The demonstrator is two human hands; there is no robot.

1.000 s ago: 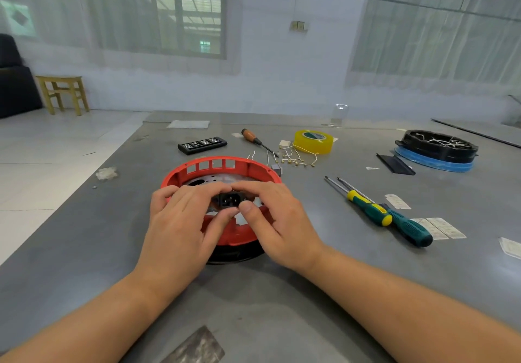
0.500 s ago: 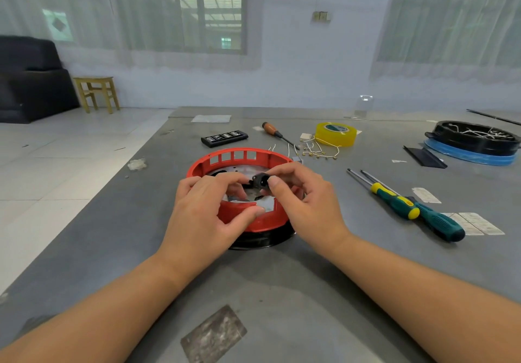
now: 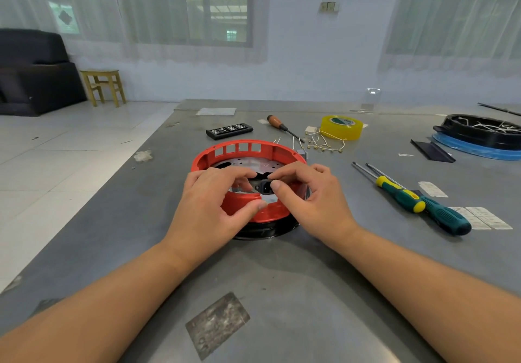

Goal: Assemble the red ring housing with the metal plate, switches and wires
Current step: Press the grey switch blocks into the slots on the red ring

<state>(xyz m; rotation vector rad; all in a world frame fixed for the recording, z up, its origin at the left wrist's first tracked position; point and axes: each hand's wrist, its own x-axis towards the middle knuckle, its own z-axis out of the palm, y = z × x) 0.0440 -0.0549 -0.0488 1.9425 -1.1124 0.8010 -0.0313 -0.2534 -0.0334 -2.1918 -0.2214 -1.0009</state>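
The red ring housing (image 3: 242,148) stands on a black base at the table's middle, with the perforated metal plate (image 3: 248,163) lying inside it. A small black socket part (image 3: 266,187) is held over the ring's near side. My right hand (image 3: 313,196) pinches it between thumb and forefinger. My left hand (image 3: 214,202) curls over the near rim, fingers reaching inside beside the socket and thumb pressing the red wall. A black switch strip (image 3: 229,130) and loose wires with brass terminals (image 3: 324,144) lie behind the ring.
Two screwdrivers with green and yellow handles (image 3: 417,202) lie to the right. A brown-handled screwdriver (image 3: 283,127) and a yellow tape roll (image 3: 341,126) sit at the back. A black tray of wires on a blue ring (image 3: 479,134) is far right. The table's left edge drops to the floor.
The socket part has come up from deep inside the ring to above its near rim, now pinched in my right hand. My head has tilted up a little.
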